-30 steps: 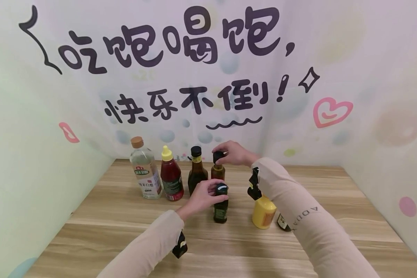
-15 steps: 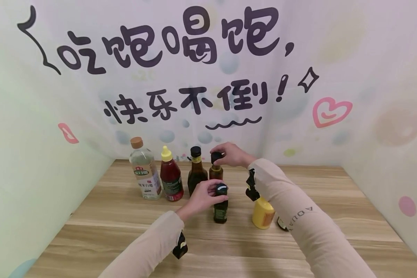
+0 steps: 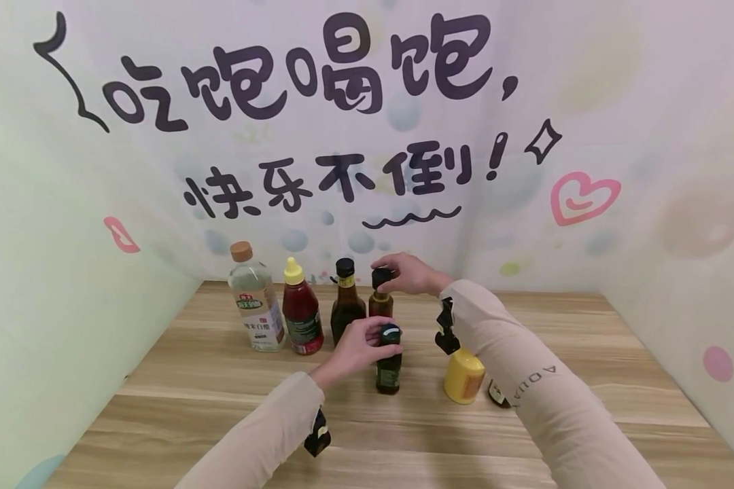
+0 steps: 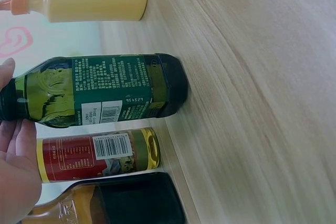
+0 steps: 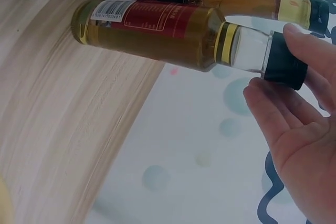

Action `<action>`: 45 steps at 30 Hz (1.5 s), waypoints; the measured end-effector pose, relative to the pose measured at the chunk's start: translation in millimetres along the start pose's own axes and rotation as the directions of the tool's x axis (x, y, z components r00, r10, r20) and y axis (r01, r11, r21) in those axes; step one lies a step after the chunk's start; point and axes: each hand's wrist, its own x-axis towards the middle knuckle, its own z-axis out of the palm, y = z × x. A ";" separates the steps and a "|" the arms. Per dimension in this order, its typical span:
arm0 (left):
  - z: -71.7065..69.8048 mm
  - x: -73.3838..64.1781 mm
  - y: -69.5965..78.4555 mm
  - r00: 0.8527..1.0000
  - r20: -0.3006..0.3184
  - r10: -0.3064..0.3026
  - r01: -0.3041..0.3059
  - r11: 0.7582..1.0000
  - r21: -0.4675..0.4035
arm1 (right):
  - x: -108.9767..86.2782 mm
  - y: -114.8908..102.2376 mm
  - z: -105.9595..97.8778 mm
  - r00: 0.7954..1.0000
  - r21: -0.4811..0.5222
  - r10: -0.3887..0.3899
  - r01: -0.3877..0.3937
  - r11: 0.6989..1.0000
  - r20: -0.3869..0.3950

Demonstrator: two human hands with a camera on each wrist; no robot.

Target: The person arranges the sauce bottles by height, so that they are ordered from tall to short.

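My left hand pinches the dark cap of a small green glass oil bottle, upright on the table in front of the back row. Behind it, my right hand grips the black cap of a slim brown oil bottle with a red label. In the head view that bottle's lower part is hidden by my left hand and the green bottle. A dark sauce bottle with a yellow neck band stands just left of it.
Farther left stand a red squeeze bottle with a yellow cap and a clear vinegar bottle. A yellow bottle and a small dark bottle are partly covered by my right arm. A printed cloth hangs behind the wooden table.
Over the last second my right hand has shifted slightly left with the slim oil bottle, closer to the dark sauce bottle. My left hand stays on the green bottle's cap.
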 end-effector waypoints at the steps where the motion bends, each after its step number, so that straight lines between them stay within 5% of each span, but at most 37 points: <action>1: 0.1 -0.2 0.4 1.000 -0.001 -0.007 0.007 1.000 0.000 | -1.1 -0.1 -1.2 1.000 0.003 -0.001 0.001 1.000 0.004; 9: 0.7 -5.4 10.2 1.000 0.009 0.006 -0.006 1.000 -0.021 | -15.8 7.5 -14.6 0.999 0.095 -0.042 0.043 0.995 -0.006; 16: 3.8 0.1 -5.6 1.000 -0.005 0.002 -0.002 1.000 0.001 | -36.5 15.6 -25.7 0.997 0.132 -0.072 0.075 0.988 -0.022; 27: 2.7 0.4 -5.6 1.000 -0.005 0.020 -0.021 1.000 -0.004 | -72.3 36.0 -40.9 0.996 0.142 -0.083 0.084 0.986 -0.014; 45: 2.8 -4.7 -6.9 0.998 -0.001 0.063 -0.063 0.998 -0.008 | -132.1 71.6 -44.1 0.998 0.242 0.026 -0.041 0.969 0.061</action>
